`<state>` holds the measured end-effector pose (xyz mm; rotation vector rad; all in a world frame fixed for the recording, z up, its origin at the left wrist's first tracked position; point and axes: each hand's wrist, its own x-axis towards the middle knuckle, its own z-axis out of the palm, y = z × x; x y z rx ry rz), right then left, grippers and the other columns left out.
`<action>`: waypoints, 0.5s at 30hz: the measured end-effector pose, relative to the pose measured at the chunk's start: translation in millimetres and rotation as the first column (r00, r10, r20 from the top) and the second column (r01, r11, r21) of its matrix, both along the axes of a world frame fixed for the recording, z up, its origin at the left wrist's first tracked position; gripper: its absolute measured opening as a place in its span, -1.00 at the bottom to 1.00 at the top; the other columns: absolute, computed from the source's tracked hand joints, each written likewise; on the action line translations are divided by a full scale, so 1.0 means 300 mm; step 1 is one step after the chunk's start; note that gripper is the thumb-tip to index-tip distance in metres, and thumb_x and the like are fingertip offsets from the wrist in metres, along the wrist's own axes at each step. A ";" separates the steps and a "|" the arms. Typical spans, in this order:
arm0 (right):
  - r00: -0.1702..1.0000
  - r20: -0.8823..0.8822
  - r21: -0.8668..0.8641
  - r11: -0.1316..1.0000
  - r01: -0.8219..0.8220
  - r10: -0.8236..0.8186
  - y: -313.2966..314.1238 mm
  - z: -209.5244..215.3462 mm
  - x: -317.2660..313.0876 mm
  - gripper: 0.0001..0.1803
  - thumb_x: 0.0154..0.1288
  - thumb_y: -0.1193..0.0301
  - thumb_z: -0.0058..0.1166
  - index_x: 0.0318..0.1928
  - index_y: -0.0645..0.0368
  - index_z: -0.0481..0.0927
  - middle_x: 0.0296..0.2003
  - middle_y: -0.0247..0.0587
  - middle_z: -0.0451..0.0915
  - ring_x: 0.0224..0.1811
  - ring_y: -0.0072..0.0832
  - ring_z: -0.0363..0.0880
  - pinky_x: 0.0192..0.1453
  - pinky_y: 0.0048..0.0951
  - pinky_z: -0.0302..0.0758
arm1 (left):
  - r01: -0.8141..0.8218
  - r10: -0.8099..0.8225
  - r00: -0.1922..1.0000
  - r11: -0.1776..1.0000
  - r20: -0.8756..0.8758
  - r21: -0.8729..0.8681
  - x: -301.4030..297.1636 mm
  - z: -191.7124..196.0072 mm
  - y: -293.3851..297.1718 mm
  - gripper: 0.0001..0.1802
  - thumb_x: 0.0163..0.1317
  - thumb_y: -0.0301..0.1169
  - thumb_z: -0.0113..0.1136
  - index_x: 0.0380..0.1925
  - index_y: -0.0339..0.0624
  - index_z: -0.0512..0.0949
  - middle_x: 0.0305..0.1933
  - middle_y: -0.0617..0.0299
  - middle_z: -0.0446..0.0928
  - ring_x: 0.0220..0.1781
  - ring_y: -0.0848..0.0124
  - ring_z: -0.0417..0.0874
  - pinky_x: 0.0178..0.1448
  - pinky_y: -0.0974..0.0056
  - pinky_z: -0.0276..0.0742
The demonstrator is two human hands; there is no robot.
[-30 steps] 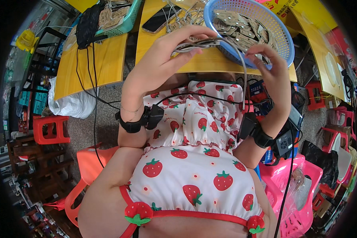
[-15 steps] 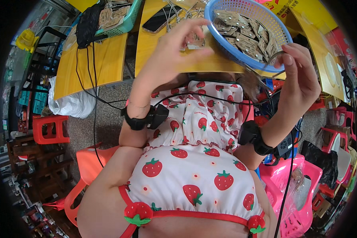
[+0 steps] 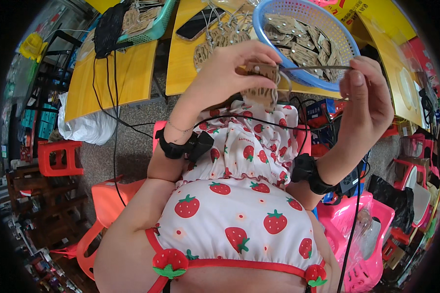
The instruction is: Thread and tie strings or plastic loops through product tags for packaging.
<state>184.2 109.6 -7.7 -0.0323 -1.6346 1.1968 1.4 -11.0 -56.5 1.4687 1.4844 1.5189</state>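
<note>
My left hand (image 3: 227, 71) is closed on a brown cardboard tag (image 3: 260, 82) with dark print and a small white dot, held off the table's front edge. A thin grey cord (image 3: 318, 67) runs from the tag to my right hand (image 3: 369, 90), which pinches its far end between thumb and fingers. The cord is stretched nearly straight in front of the blue basket, with a loop hanging beside the tag. Behind my hands, the blue plastic basket (image 3: 348, 44) holds many similar tags. Several corded tags (image 3: 222, 36) lie on the table beyond my left hand.
A dark phone (image 3: 196, 24) lies on the yellow table (image 3: 181, 73). At the far left are a green basket (image 3: 164, 24) of tags and a black cloth-like item (image 3: 107, 36). Black cables (image 3: 259, 124) cross my lap. Pink (image 3: 359, 219) and orange (image 3: 115, 200) chairs stand at either side.
My left hand was empty with fingers apart; it now grips the tag. The cord, earlier bent with a blurred piece hanging below my right hand, is now drawn out between both hands.
</note>
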 end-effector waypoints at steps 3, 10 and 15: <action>0.985 0.104 -0.008 0.990 0.138 -0.137 0.015 0.013 0.052 -0.88 0.25 0.61 0.07 -0.22 0.39 0.59 -0.24 -0.26 0.53 -0.36 -0.67 0.42 -0.34 -0.72 0.29 | -0.066 0.059 0.995 0.994 0.085 0.090 -0.028 0.015 -0.008 -0.54 -0.07 -0.74 0.32 -0.11 -0.28 0.48 -0.08 0.24 0.55 0.00 0.50 0.54 0.08 0.39 0.49; 0.827 0.432 -0.051 0.906 0.421 -0.360 0.136 -0.018 0.158 -0.81 0.23 0.50 0.16 -0.16 0.32 0.63 -0.35 -0.36 0.60 -0.28 -0.73 0.44 -0.24 -0.72 0.34 | -0.345 0.342 0.938 0.901 0.059 0.264 -0.138 0.013 -0.033 -0.64 0.00 -0.59 0.37 -0.16 -0.29 0.52 -0.10 0.22 0.58 -0.01 0.50 0.58 0.04 0.44 0.52; 0.749 0.404 -0.059 0.802 0.595 -0.526 0.155 -0.016 0.188 -0.78 0.24 0.45 0.16 -0.16 0.34 0.64 -0.25 -0.23 0.64 -0.18 -0.62 0.54 -0.04 -0.62 0.42 | -0.357 0.337 0.934 0.902 0.123 0.244 -0.164 0.017 -0.048 -0.63 0.00 -0.57 0.38 -0.15 -0.31 0.51 -0.11 0.18 0.58 -0.06 0.51 0.59 0.03 0.45 0.52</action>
